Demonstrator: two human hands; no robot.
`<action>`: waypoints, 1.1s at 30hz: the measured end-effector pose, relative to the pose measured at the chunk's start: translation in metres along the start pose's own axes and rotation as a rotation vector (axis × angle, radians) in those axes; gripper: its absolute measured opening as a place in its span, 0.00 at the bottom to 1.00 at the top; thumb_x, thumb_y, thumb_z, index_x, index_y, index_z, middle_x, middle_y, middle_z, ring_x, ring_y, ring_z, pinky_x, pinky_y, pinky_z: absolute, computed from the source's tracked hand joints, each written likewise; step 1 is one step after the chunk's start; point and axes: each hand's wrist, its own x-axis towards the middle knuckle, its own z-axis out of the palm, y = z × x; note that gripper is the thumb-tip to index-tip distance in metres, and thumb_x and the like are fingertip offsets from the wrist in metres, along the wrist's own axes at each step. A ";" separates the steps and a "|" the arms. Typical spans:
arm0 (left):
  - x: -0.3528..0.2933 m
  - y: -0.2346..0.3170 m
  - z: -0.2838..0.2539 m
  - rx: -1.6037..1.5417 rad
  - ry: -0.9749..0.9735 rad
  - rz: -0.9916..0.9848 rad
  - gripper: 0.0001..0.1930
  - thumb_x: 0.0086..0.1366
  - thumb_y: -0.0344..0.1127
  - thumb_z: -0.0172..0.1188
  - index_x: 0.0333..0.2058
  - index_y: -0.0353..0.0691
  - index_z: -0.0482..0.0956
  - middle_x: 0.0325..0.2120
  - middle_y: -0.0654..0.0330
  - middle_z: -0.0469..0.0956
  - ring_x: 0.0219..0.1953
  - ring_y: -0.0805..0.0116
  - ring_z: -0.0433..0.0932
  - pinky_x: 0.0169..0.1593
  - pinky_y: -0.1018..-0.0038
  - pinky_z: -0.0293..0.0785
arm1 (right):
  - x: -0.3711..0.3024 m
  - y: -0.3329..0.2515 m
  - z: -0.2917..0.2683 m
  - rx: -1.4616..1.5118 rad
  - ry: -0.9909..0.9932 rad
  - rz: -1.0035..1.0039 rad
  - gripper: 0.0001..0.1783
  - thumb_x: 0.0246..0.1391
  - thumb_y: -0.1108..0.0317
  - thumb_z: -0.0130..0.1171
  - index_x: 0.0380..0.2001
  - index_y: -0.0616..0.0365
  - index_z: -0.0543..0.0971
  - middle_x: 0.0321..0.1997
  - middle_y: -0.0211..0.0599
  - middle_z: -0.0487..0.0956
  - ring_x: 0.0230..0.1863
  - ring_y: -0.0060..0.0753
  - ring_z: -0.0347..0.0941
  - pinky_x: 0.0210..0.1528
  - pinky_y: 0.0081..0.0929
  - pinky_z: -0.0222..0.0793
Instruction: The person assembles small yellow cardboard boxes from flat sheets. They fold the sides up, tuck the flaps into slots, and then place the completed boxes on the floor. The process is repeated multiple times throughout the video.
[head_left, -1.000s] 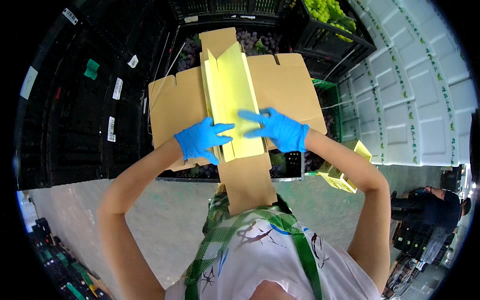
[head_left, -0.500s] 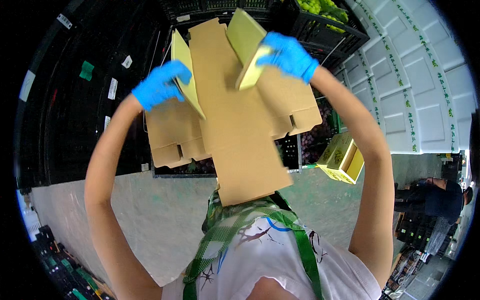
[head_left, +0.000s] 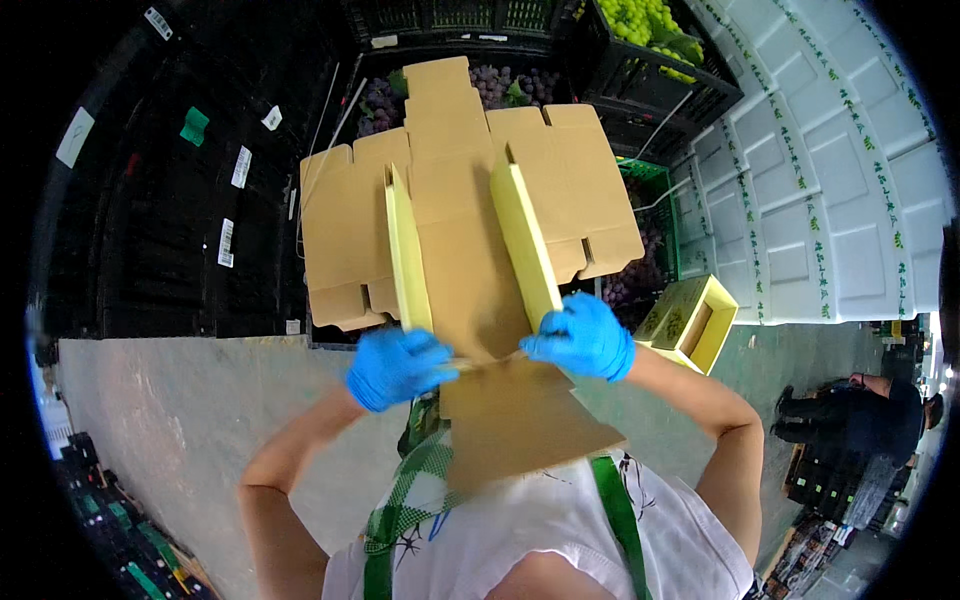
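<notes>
A partly folded cardboard box [head_left: 465,260], brown inside and pale yellow outside, lies in front of me with its two long side walls upright. My left hand [head_left: 400,368], in a blue glove, is closed on the near corner of the left wall. My right hand [head_left: 582,338], gloved alike, pinches the near corner of the right wall. Between them runs a crease, and the near flap slopes down from it toward my apron. My thumbs and fingertips are partly hidden at the corners. Under the box lies flat brown cardboard [head_left: 340,235] with notched flaps, spread over crates.
Dark grapes [head_left: 500,85] in crates show behind and beside the cardboard. A black crate of green grapes [head_left: 640,20] stands back right. White foam boxes [head_left: 800,190] are stacked on the right, near a folded yellow carton [head_left: 690,318]. A person [head_left: 870,415] stands far right.
Both hands have come down toward me from the far part of the side walls to the near corners. The walls now stand more upright, and the near flap bends at its crease.
</notes>
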 end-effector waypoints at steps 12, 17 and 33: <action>-0.012 0.009 0.018 -0.074 -0.472 0.216 0.21 0.49 0.30 0.50 0.45 0.50 0.66 0.40 0.49 0.63 0.30 0.57 0.70 0.34 0.69 0.71 | -0.021 -0.014 0.024 0.416 -0.191 0.033 0.21 0.34 0.63 0.55 0.39 0.43 0.72 0.43 0.33 0.66 0.32 0.37 0.62 0.36 0.34 0.55; -0.010 -0.021 0.061 -0.344 0.054 -0.240 0.14 0.55 0.36 0.48 0.38 0.35 0.67 0.28 0.55 0.69 0.31 0.53 0.66 0.41 0.66 0.61 | -0.002 0.018 0.060 0.270 0.191 0.288 0.12 0.39 0.60 0.54 0.26 0.57 0.74 0.34 0.38 0.69 0.31 0.40 0.59 0.34 0.33 0.52; 0.067 -0.070 0.068 -0.052 0.780 -0.508 0.16 0.46 0.27 0.57 0.36 0.44 0.72 0.27 0.61 0.71 0.32 0.67 0.64 0.38 0.74 0.61 | 0.070 0.032 0.050 -0.209 0.524 0.574 0.34 0.38 0.58 0.57 0.50 0.58 0.61 0.50 0.45 0.63 0.49 0.45 0.60 0.46 0.34 0.56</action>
